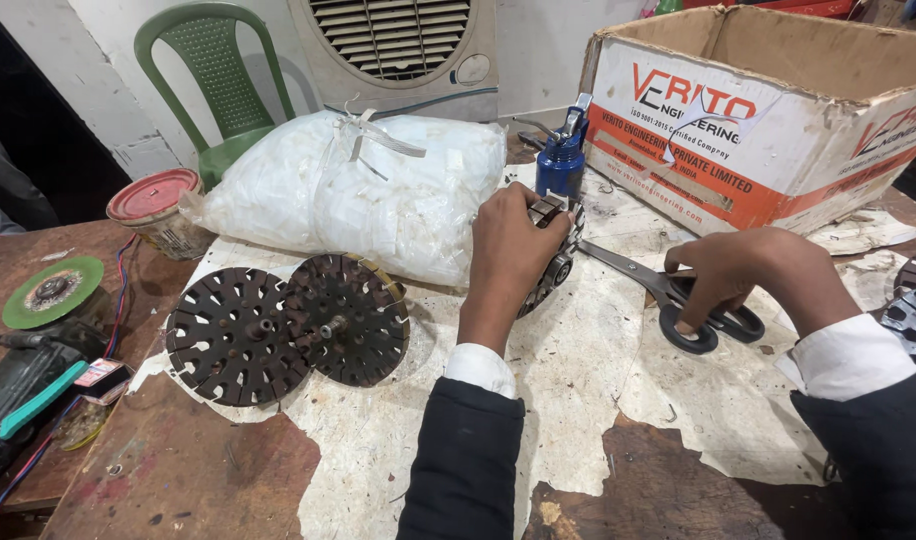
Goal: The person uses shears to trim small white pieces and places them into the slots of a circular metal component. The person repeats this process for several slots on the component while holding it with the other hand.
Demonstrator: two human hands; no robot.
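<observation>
My left hand point(508, 250) is closed over a round slotted metal motor core point(558, 258) that stands on edge on the worn table point(598, 400). My right hand point(733, 275) rests on a pair of black-handled scissors point(668, 300), fingers in the handle loops, blades pointing left toward the core. Two more dark slotted cores point(236, 335) point(350, 318) lie flat on the table to the left, overlapping at their edges.
A clear bag of white strips point(358, 195) lies behind the cores. A blue oil can point(561, 160) and a large cardboard box point(768, 110) stand at the back right. A red-lidded tin point(156, 205), a green disc point(53, 292), a grinder and a green chair point(218, 80) are at left.
</observation>
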